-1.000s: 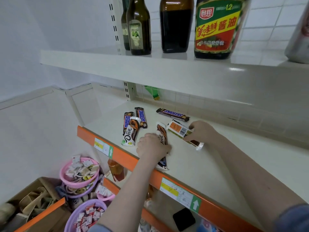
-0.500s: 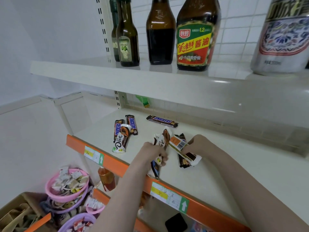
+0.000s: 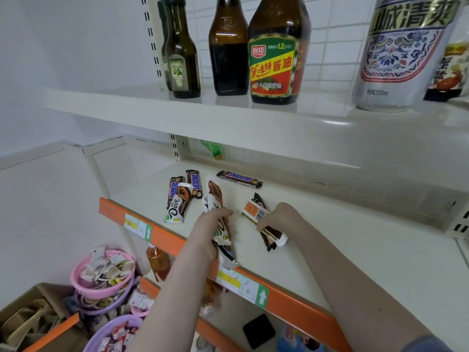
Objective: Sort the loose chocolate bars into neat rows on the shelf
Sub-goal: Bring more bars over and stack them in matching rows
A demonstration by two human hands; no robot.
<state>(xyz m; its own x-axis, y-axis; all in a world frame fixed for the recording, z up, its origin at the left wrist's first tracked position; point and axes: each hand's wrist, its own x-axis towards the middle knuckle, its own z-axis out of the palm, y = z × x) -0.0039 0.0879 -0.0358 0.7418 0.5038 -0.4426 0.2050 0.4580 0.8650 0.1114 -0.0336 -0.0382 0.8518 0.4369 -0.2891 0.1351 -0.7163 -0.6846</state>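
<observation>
on the white shelf (image 3: 355, 250), both hands grip chocolate bars beneath bottles (image 3: 228, 47).

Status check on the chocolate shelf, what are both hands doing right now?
Left hand gripping Dove bars. Right hand holding bars with barcode label. Lone Snickers lies crooked at the back. Nothing blocking.

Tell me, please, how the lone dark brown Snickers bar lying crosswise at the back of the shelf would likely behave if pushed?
The dark brown Snickers bar lies flat and long, so it should slide rather than roll. Its glossy wrapper on the smooth white shelf suggests little friction. Pushed at one end, it would probably pivot.
</observation>
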